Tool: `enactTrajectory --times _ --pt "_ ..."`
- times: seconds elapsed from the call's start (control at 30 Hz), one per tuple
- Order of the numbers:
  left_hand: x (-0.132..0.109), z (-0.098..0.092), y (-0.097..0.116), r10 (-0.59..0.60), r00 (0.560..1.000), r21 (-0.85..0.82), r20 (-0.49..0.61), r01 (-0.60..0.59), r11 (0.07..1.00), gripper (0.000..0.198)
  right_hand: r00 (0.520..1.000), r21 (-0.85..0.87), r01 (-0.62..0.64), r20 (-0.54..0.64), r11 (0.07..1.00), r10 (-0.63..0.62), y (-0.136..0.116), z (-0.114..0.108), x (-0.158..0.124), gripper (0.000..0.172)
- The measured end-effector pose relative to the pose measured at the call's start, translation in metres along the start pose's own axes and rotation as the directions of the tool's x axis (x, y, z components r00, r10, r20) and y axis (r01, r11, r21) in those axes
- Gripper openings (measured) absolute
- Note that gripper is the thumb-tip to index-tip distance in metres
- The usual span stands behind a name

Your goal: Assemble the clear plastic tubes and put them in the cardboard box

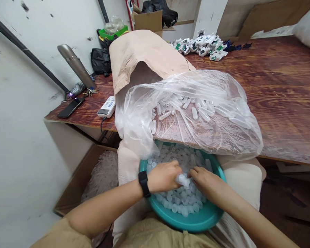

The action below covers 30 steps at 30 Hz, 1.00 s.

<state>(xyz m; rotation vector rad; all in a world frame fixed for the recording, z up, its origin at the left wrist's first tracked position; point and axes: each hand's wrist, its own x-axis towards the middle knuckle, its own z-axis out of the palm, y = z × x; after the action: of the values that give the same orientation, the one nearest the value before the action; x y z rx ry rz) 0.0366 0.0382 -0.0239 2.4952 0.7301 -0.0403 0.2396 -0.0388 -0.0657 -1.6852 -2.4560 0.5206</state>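
Note:
A teal basin [179, 224] full of small translucent plastic tubes sits at my lap. Above its contents, my left hand [166, 176] is closed around a few translucent plastic tubes [183, 179], which stick out toward the right. My right hand [205, 182] has its fingers bent in against the same tubes; its fingertips are partly hidden, and I cannot make out whether they grip one. Just beyond the basin, a clear plastic bag [209, 86] lies open on the table edge, with more loose tubes [195, 113] inside.
A large paper sack [150, 48] stands behind the bag on the wooden table [281, 93]. To the left are a phone [71, 107], a white cabled device [107, 106], keys [90, 92] and a metal bottle [76, 65]. White parts [204, 44] are heaped at the back.

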Motion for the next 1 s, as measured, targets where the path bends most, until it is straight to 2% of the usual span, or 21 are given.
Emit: enactTrajectory --times 0.07,0.1,0.13,0.17,0.2,0.23,0.3,0.33,0.37,0.43,0.47,0.5,0.53,0.63,0.7,0.77,0.9,0.93,1.0 --pt "-0.009 -0.006 0.000 -0.081 0.996 -0.133 -0.030 0.076 0.988 0.024 1.000 0.068 -0.013 -0.009 0.998 0.014 0.001 -0.002 0.001 0.024" --pt "-0.012 -0.008 0.001 -0.137 0.990 -0.275 -0.025 0.125 0.953 0.027 1.000 0.109 -0.016 -0.018 0.994 0.018 0.001 -0.005 0.001 0.023" --pt "-0.016 -0.009 0.002 -0.194 0.981 -0.454 0.005 0.175 0.874 0.029 0.999 0.154 -0.015 -0.029 0.988 0.020 0.000 -0.007 0.000 0.022" --pt "-0.018 -0.009 0.003 -0.240 0.969 -0.640 0.054 0.218 0.737 0.031 0.999 0.200 -0.009 -0.039 0.980 0.017 -0.001 -0.010 -0.001 0.021" --pt "-0.021 -0.009 0.005 -0.264 0.958 -0.794 0.110 0.245 0.557 0.034 0.999 0.237 0.002 -0.046 0.971 0.009 -0.003 -0.013 -0.003 0.021" --pt "-0.022 -0.009 0.006 -0.269 0.950 -0.892 0.157 0.253 0.374 0.038 0.998 0.285 0.012 -0.065 0.958 0.007 -0.006 -0.016 -0.004 0.022" --pt "-0.024 -0.006 0.010 -0.265 0.946 -0.966 0.188 0.226 0.123 0.049 0.989 0.462 -0.010 -0.128 0.887 0.077 -0.013 -0.022 -0.008 0.021" --pt "-0.025 -0.004 0.012 -0.273 0.945 -0.979 0.181 0.201 0.046 0.053 0.974 0.590 -0.039 -0.159 0.806 0.163 -0.017 -0.024 -0.009 0.020" --pt "-0.025 -0.002 0.015 -0.285 0.943 -0.984 0.171 0.176 -0.010 0.056 0.946 0.726 -0.062 -0.177 0.684 0.273 -0.021 -0.026 -0.010 0.021" --pt "-0.024 0.001 0.020 -0.287 0.945 -0.987 0.156 0.138 -0.083 0.055 0.875 0.917 -0.054 -0.148 0.396 0.462 -0.031 -0.028 -0.012 0.024" --pt "-0.023 0.002 0.023 -0.273 0.951 -0.987 0.148 0.124 -0.103 0.054 0.857 0.951 -0.032 -0.132 0.307 0.499 -0.036 -0.028 -0.011 0.024" --pt "-0.023 0.003 0.025 -0.255 0.957 -0.987 0.137 0.111 -0.113 0.052 0.850 0.962 0.001 -0.145 0.272 0.507 -0.041 -0.027 -0.011 0.024" --pt "-0.022 0.003 0.027 -0.239 0.963 -0.988 0.125 0.100 -0.115 0.051 0.851 0.958 0.039 -0.180 0.283 0.494 -0.045 -0.027 -0.010 0.023" --pt "-0.022 0.000 0.029 -0.223 0.971 -0.995 0.082 0.065 -0.079 0.048 0.850 0.910 0.113 -0.296 0.399 0.436 -0.052 -0.023 -0.009 0.020" --pt "-0.024 -0.003 0.028 -0.231 0.969 -0.996 0.083 0.073 -0.049 0.047 0.846 0.911 0.104 -0.292 0.398 0.447 -0.053 -0.020 -0.010 0.023" --pt "-0.026 -0.004 0.028 -0.272 0.956 -0.994 0.110 0.110 -0.014 0.050 0.835 0.952 0.046 -0.203 0.302 0.512 -0.050 -0.018 -0.013 0.025" --pt "-0.033 -0.003 0.031 -0.357 0.927 -0.987 0.118 0.150 0.064 0.049 0.768 0.997 0.061 -0.018 -0.046 0.640 -0.047 -0.018 -0.019 0.029" --pt "-0.035 -0.003 0.033 -0.356 0.930 -0.984 0.092 0.139 0.109 0.045 0.771 0.993 0.070 0.004 -0.090 0.637 -0.047 -0.019 -0.021 0.028" --pt "-0.039 -0.003 0.036 -0.346 0.938 -0.967 0.029 0.113 0.227 0.039 0.798 0.997 0.032 0.015 -0.066 0.603 -0.048 -0.022 -0.024 0.024"
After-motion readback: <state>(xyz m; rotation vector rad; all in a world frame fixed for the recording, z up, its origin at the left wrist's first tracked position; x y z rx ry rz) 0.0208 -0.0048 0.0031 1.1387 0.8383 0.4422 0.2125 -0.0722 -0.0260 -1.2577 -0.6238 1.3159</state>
